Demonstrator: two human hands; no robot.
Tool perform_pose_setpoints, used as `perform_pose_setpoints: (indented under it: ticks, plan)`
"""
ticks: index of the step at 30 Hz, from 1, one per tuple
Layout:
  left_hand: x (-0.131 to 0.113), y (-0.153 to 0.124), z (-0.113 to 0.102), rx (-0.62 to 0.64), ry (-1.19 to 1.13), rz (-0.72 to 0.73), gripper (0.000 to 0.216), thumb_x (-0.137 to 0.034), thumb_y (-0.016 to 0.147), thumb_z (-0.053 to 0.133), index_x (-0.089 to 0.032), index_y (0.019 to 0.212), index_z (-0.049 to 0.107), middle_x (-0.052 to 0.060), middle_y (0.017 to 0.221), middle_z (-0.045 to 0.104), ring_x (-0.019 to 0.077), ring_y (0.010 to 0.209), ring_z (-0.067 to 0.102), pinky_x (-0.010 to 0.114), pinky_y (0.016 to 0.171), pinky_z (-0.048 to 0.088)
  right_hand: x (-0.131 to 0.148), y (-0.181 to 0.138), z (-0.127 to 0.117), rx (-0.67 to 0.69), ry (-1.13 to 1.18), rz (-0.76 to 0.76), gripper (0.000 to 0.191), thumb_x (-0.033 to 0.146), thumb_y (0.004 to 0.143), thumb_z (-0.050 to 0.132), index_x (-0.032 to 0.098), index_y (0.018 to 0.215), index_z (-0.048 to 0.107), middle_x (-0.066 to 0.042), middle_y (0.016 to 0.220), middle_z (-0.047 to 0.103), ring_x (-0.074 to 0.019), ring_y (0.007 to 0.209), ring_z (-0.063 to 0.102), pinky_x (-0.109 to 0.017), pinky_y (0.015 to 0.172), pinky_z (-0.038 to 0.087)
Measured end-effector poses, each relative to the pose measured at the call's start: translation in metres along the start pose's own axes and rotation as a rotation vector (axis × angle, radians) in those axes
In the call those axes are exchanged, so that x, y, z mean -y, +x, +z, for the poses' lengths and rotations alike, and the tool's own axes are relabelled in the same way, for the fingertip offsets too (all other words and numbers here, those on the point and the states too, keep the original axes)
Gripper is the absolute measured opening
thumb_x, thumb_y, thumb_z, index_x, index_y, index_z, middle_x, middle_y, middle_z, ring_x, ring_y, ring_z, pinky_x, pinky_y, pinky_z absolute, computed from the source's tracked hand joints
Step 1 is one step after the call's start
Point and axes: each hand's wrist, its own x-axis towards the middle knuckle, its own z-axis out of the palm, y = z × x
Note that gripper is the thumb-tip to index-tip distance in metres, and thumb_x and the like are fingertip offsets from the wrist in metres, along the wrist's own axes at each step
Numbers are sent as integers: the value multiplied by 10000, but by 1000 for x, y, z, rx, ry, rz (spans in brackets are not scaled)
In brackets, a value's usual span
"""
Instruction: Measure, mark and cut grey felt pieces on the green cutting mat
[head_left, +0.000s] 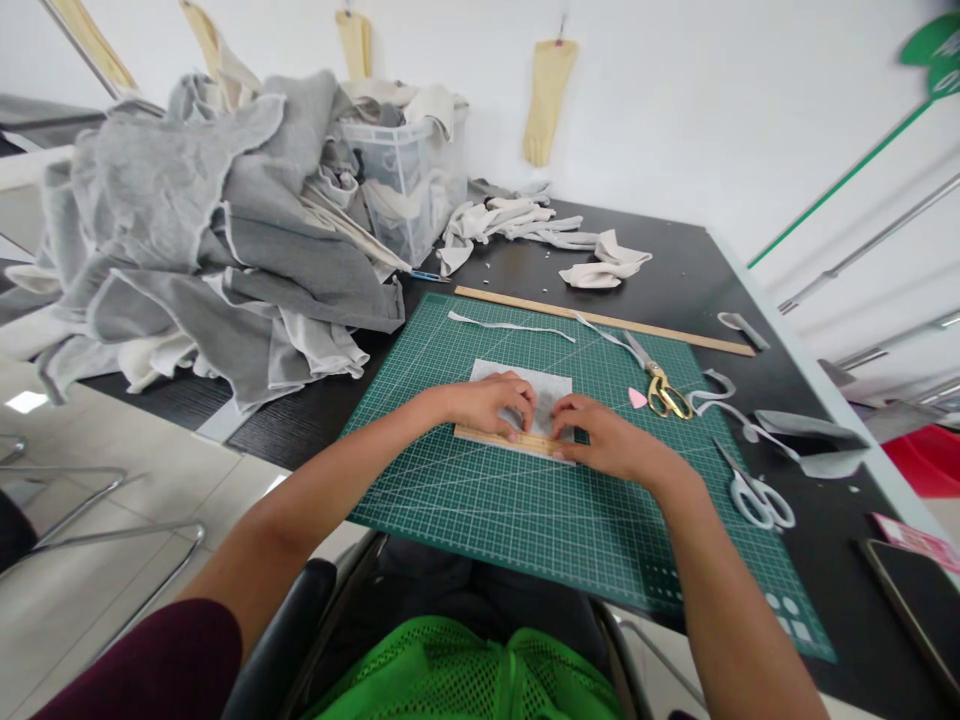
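Note:
A small grey fabric rectangle (545, 385) lies on the green cutting mat (480, 500). A short wooden ruler (491, 436) lies across the fabric's near edge. My left hand (491, 402) rests on the fabric and the ruler with its fingers curled down onto them. My right hand (609, 440) is beside it on the right, fingertips pinched together at the ruler and fabric edge. What the right fingers hold is too small to make out.
A long wooden ruler (600, 320) lies at the mat's far edge. Gold scissors (660, 385), a pink chalk piece (637, 398) and white-handled scissors (754, 490) lie right. Grey fabric pile (217, 230) and a clear bin (409, 180) sit far left. Phone (919, 600) near right.

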Motion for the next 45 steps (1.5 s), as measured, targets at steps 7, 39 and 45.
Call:
perform_pose_setpoints:
  ticks: [7, 39, 45]
  plan:
    - [-6, -1, -1, 6, 13, -11, 174, -326, 809, 728, -320, 982, 741, 9, 1212, 588, 250, 1210, 474, 416, 1094, 325, -3, -2, -1, 56, -5, 80, 119, 251, 802, 742, 245, 914, 703, -41, 975, 617, -236, 904, 592, -371, 809, 490]
    - [0, -2, 2, -5, 6, 11, 174, -312, 819, 756, -288, 992, 755, 33, 1246, 567, 243, 1223, 479, 425, 1113, 315, -37, -9, -21, -192, -111, 187, 219, 199, 917, 519, 228, 956, 732, -52, 970, 759, -246, 910, 684, -364, 847, 489]
    - [-2, -2, 1, 1, 8, 5, 177, -317, 824, 751, -287, 999, 755, 37, 1253, 569, 244, 1239, 472, 424, 1119, 314, -32, -6, -17, -161, -82, 143, 214, 204, 905, 534, 225, 939, 744, -47, 926, 757, -230, 858, 683, -350, 806, 495]
